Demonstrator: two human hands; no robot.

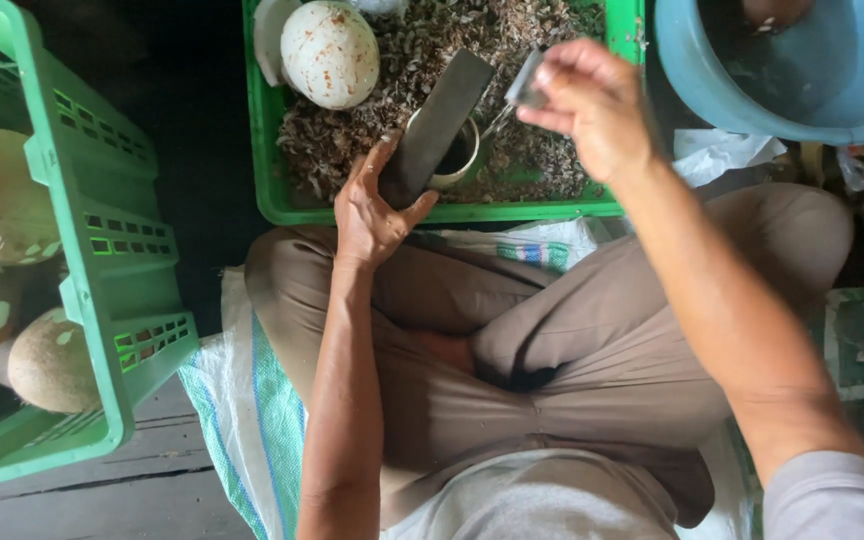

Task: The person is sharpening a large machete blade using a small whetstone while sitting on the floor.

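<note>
- Two bare hands were in view: the left hand [372, 205] and the right hand [592, 105].
- One dark flat blade [442, 120] stood in the left hand.
- One small shiny piece [526, 84] sat in the right hand's fingertips; what kind of thing it was could not be told.
- One pale ring [457, 165] lay behind the blade.
- One peeled white coconut [330, 52] lay on the shavings.
- Two green containers were there: one tray [272, 190] and one crate [112, 270].
- At least three brown coconuts [50, 365] lay in the crate.
- One blue tub [782, 90] stood beside the tray.
- One woven sack [252, 400] lay under the legs.
</note>
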